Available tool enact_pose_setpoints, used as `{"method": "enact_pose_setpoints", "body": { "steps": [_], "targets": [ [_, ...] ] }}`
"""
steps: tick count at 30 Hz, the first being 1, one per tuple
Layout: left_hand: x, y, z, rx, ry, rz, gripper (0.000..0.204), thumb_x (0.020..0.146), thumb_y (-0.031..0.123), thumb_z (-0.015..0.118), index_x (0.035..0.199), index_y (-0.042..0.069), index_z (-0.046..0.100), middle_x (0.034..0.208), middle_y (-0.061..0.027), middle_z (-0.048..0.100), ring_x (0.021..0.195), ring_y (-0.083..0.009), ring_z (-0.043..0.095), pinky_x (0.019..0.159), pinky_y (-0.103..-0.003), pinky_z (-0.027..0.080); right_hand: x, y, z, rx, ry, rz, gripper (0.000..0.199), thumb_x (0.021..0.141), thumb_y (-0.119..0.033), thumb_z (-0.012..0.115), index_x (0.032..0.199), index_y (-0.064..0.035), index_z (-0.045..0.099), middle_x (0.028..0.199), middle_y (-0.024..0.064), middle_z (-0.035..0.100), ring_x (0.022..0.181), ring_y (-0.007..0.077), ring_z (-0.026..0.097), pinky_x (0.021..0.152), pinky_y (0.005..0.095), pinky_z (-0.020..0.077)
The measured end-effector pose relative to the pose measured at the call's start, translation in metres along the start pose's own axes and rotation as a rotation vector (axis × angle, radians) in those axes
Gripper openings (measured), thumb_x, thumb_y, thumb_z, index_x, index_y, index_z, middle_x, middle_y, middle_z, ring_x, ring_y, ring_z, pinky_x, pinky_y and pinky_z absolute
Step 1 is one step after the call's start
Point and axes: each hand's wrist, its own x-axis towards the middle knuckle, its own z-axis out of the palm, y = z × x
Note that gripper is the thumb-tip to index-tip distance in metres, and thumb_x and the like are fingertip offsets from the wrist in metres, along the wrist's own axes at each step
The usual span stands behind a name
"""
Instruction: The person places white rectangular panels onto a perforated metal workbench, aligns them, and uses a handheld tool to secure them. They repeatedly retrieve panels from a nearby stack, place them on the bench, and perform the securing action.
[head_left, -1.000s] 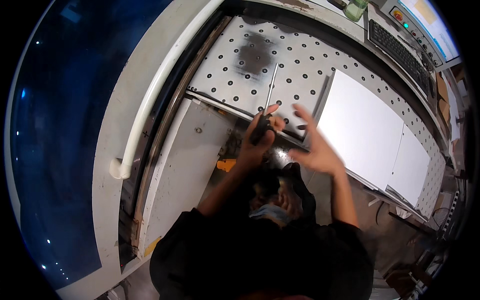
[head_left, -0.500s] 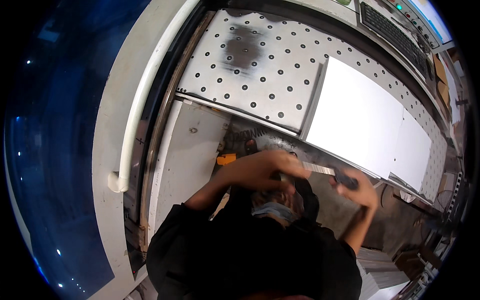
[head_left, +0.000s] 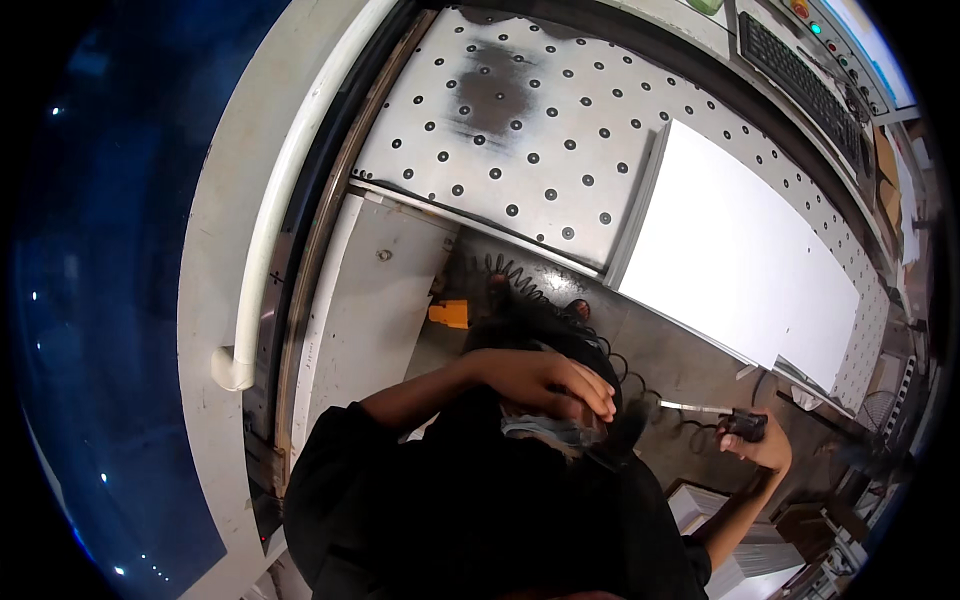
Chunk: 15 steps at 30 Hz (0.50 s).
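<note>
My right hand [head_left: 768, 440] is closed round the dark body of an air blow gun [head_left: 745, 424] at the right. Its thin metal nozzle points left, and a black coiled hose [head_left: 620, 362] stretches toward it from below the table edge. My left hand [head_left: 550, 382] is in front of my body, back of the hand up, fingers loosely bent and apart from the gun. Nothing shows in it, though the palm is hidden. Beyond both hands, white sheets [head_left: 735, 240] are stacked on a pale machine table [head_left: 560, 225] dotted with dark round studs.
On the left stands a machine with a blue cover [head_left: 120, 300] and a white tubular rail [head_left: 280, 200]. A keyboard [head_left: 800, 90] lies beyond the table at the upper right. Near the floor is a yellow-orange object [head_left: 448, 314]. More pale sheets [head_left: 745, 560] are stacked at the lower right.
My right hand has moved right and down with the blow gun, away from my left hand. The left hand has dropped slightly. The coiled hose now shows stretched out.
</note>
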Motion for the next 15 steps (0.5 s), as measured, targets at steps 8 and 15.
{"method": "enact_pose_setpoints", "body": {
  "steps": [8, 15],
  "targets": [
    [-0.02, -0.032, -0.024, 0.127, 0.274, -0.257, 0.049, 0.101, 0.045, 0.055, 0.128, 0.005, 0.066, 0.128, -0.0148, 0.066, 0.123, -0.0285, 0.06, 0.106, -0.037, 0.045, 0.021, -0.017, 0.029, -0.043, 0.032, -0.169, 0.024, 0.084, -0.02, 0.082, 0.091, -0.0007, 0.07, 0.073, 0.0012, 0.065, 0.069, 0.0091, 0.058, 0.065, 0.0261, 0.046],
    [-0.01, -0.001, -0.118, 0.541, 0.767, -0.152, 0.038, 0.097, 0.028, 0.066, 0.127, 0.005, 0.066, 0.125, -0.0146, 0.068, 0.116, -0.0279, 0.064, 0.101, -0.039, 0.049, 0.073, -0.047, 0.047, 0.308, 0.638, -0.413, 0.044, 0.097, -0.046, 0.064, 0.088, -0.0031, 0.064, 0.069, 0.0027, 0.062, 0.048, 0.0075, 0.052, 0.045, 0.0242, 0.0383]
  ]
}}
